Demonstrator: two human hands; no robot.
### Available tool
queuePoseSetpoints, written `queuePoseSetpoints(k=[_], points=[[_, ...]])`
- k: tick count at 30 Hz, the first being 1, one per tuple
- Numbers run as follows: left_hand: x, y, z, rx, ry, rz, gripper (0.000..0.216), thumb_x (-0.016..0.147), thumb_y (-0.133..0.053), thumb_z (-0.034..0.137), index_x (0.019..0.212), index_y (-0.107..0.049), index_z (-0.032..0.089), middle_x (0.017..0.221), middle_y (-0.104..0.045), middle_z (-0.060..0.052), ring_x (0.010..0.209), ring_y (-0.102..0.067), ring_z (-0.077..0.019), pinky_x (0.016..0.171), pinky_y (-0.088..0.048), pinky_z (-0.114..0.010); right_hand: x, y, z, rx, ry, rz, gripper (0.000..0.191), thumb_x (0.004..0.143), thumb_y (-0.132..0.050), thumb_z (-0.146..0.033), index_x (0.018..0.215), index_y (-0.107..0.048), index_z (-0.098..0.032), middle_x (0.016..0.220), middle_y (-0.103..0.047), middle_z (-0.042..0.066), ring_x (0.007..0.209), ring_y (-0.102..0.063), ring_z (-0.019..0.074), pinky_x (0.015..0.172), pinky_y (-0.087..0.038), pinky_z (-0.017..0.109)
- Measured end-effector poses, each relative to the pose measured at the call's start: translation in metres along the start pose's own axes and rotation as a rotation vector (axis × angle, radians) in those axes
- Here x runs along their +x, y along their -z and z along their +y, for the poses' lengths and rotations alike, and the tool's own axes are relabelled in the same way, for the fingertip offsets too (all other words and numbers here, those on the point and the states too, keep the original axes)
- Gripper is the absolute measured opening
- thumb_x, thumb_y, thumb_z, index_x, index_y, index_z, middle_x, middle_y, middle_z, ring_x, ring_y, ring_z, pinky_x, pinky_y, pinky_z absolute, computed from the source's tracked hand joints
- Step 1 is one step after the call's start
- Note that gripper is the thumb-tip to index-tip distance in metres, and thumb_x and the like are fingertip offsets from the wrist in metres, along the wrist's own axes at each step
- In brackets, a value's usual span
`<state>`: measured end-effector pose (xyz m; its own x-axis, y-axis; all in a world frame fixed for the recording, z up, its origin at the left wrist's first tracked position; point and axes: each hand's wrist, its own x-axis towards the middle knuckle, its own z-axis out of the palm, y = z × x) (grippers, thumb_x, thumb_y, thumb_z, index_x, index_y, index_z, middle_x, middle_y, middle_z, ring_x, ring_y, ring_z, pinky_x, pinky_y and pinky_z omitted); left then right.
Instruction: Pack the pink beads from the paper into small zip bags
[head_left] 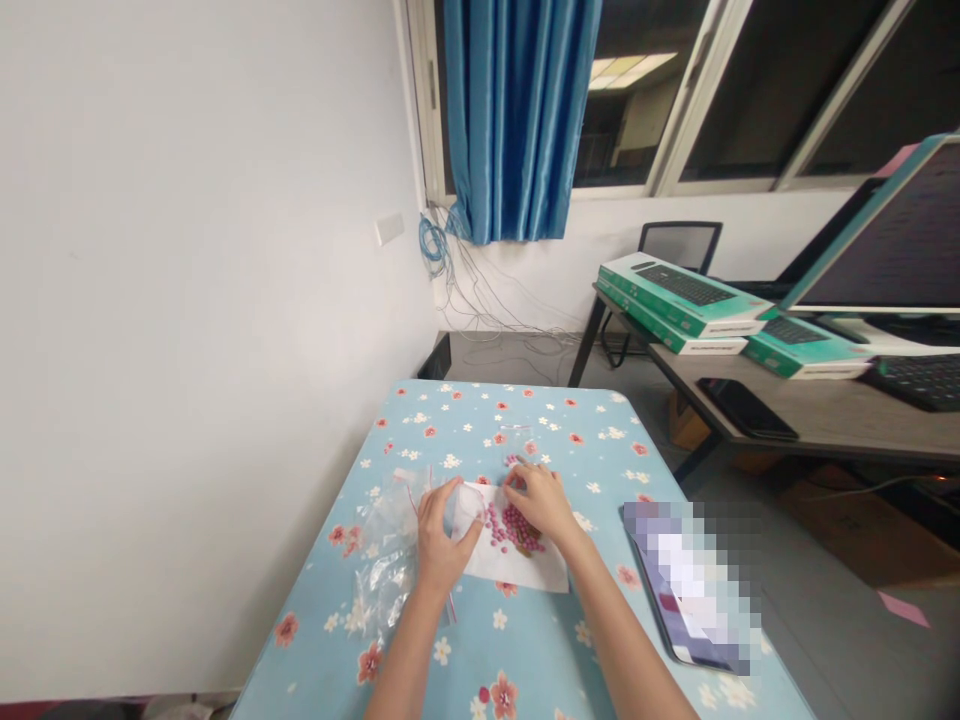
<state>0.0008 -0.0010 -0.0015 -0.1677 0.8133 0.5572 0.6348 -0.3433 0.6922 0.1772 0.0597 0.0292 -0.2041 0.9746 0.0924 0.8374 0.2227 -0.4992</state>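
Observation:
Pink beads (504, 531) lie in a loose heap on a white sheet of paper (541, 576), with some brownish pieces among them. My left hand (441, 540) is at the sheet's left edge, thumb and fingers apart around a small translucent piece (468, 505), perhaps a plastic bag. Over the heap's upper right side, my right hand (541, 502) has its thumb and fingertips brought together; whatever they pinch is too small to make out. Just beyond it, a clear zip bag (516, 432) lies with a few pink beads near its lower end.
Clear plastic bags (382, 590) are piled left of my left hand. A tablet-like device (660, 600), partly blurred out, rests at the right on the flowered tablecloth (465, 660). Beyond, a desk holds keyboard boxes (675, 295), a dark phone (746, 408) and a monitor (892, 235).

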Motion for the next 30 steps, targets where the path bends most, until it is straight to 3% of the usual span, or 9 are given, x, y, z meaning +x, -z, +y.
queuePoseSetpoints(k=[7, 17, 24, 30], points=[[0.001, 0.001, 0.002, -0.016, -0.001, -0.002, 0.049, 0.072, -0.067, 0.024, 0.118, -0.051, 0.021, 0.109, -0.062, -0.008, 0.104, -0.057, -0.0234, 0.091, -0.047, -0.042, -0.003, 0.023, -0.017, 0.370, 0.218, 0.023, 0.009, 0.084, -0.056, -0.027, 0.081, -0.061, -0.020, 0.084, -0.063, 0.001, 0.083, -0.054, 0.0179, 0.079, -0.037, 0.030], [0.001, 0.002, 0.002, -0.029, -0.006, -0.018, 0.049, 0.071, -0.066, 0.019, 0.118, -0.051, 0.021, 0.109, -0.062, -0.007, 0.103, -0.057, -0.0224, 0.092, -0.047, -0.040, -0.015, 0.030, -0.047, 0.349, 0.319, -0.054, 0.013, 0.087, -0.056, -0.031, 0.086, -0.064, -0.021, 0.081, -0.062, 0.001, 0.081, -0.054, 0.0179, 0.081, -0.037, 0.034], [0.001, 0.002, 0.003, -0.038, 0.004, -0.010, 0.050, 0.071, -0.067, 0.021, 0.118, -0.051, 0.021, 0.110, -0.062, -0.007, 0.104, -0.056, -0.0227, 0.092, -0.046, -0.041, -0.011, 0.031, -0.039, 0.410, 0.329, -0.003, 0.011, 0.087, -0.056, -0.029, 0.088, -0.064, -0.022, 0.084, -0.065, 0.001, 0.082, -0.056, 0.0176, 0.084, -0.038, 0.034], [0.000, 0.001, 0.002, -0.034, 0.036, -0.002, 0.048, 0.073, -0.067, 0.025, 0.118, -0.051, 0.020, 0.108, -0.061, -0.009, 0.103, -0.057, -0.0233, 0.092, -0.047, -0.042, -0.004, 0.036, -0.005, 0.308, 0.212, -0.009, 0.014, 0.084, -0.055, -0.030, 0.090, -0.064, -0.021, 0.089, -0.067, 0.003, 0.082, -0.058, 0.0190, 0.078, -0.040, 0.032]])
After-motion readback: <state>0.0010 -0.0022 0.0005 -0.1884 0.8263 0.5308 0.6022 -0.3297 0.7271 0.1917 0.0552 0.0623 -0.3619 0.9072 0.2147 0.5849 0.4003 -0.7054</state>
